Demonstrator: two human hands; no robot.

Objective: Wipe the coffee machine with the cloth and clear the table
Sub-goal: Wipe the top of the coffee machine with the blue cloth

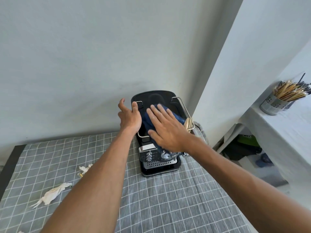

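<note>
**Cloth pressed on top of the coffee machine**

The black coffee machine stands at the far right of the tabletop, against the wall corner. The right hand lies flat on the dark blue cloth, fingers spread and straight, pressing it onto the machine's top rather than gripping it. The left hand rests against the machine's left edge, its fingers loosely curled at the metal rail, thumb lifted; it holds nothing else. Two crumpled white tissues lie on the checked tablecloth to the left, well apart from the machine.
</note>
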